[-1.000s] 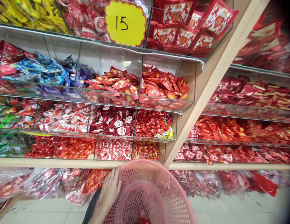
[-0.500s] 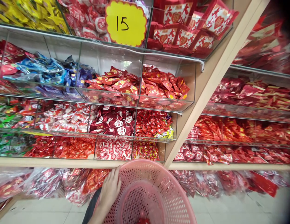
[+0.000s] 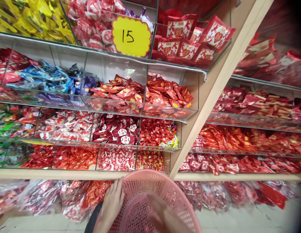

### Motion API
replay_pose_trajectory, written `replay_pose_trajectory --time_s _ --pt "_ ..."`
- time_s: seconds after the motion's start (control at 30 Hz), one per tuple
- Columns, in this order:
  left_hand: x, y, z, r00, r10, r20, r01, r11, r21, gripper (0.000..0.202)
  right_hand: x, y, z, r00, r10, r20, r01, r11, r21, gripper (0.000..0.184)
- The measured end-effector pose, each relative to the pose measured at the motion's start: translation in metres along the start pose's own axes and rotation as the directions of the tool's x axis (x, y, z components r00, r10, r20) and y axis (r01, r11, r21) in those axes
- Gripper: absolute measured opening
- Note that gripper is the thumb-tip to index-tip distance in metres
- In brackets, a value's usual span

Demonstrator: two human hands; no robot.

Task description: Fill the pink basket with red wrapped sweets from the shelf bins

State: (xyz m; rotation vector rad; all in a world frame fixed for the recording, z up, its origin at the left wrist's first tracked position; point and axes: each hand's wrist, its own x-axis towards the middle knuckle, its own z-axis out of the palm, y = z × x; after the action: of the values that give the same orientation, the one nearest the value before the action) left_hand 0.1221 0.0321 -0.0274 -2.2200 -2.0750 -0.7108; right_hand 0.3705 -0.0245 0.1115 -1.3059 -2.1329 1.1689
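Observation:
My left hand [image 3: 112, 204] grips the left rim of a pink perforated plastic basket [image 3: 173, 197] at the bottom of the view, fingers curled over the edge. My right hand [image 3: 165, 216] is inside the basket, blurred by motion, so its fingers cannot be made out. Just beyond the basket stand clear bins of wrapped sweets: red-and-white ones [image 3: 116, 159], small red ones [image 3: 150, 160], and dark red packets [image 3: 117, 131] one tier up.
Tiered clear bins fill a wooden shelf unit [image 3: 208, 94], holding red, blue, green and yellow sweets. A yellow price tag reading 15 [image 3: 131, 36] hangs at the top. Bagged sweets [image 3: 43, 195] lie under the lowest shelf. Tiled floor [image 3: 237, 220] shows at bottom right.
My right hand has come into the basket from below, where only the basket's inside showed before. The view has tilted up slightly. My left hand stays on the rim.

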Motion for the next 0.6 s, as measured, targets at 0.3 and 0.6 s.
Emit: replay_pose_trajectory --time_s 0.3,0.6 --pt "0.001 -0.001 0.003 0.999 0.003 -0.049 -0.004 1.000 -0.001 0.046 0.126 -0.093 -0.130 0.896 -0.226 -0.382 -0.085 0.757 -0.648 0.031" --pt "-0.001 -0.003 0.007 0.998 -0.002 -0.059 0.002 1.000 0.004 0.046 0.173 -0.109 -0.127 0.918 -0.058 -0.391 -0.286 0.588 -0.757 0.031"
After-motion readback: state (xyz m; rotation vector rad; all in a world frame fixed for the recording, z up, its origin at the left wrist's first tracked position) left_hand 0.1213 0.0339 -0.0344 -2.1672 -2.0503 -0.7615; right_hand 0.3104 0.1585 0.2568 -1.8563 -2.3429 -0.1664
